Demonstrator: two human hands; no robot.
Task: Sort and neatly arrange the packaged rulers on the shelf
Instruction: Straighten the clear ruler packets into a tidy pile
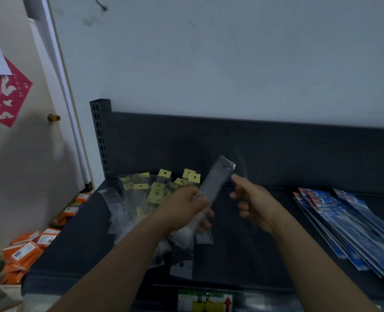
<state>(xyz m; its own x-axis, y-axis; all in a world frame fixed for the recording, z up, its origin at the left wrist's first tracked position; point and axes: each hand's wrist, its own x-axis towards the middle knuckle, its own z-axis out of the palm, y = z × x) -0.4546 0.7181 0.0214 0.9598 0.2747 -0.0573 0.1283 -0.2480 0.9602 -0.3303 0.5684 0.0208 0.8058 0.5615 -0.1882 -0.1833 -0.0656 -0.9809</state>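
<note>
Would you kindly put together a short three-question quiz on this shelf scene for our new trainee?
1. True or false: the blue packs lie at the right end of the shelf.
2. The piled ruler packs at the shelf's left carry header cards of which colour? A red, B yellow, C green.
3. Fill in: the clear-wrapped ruler held above the shelf is gripped by the ___ hand.
Key: 1 true; 2 B; 3 left, since the left hand grips its lower end.
</note>
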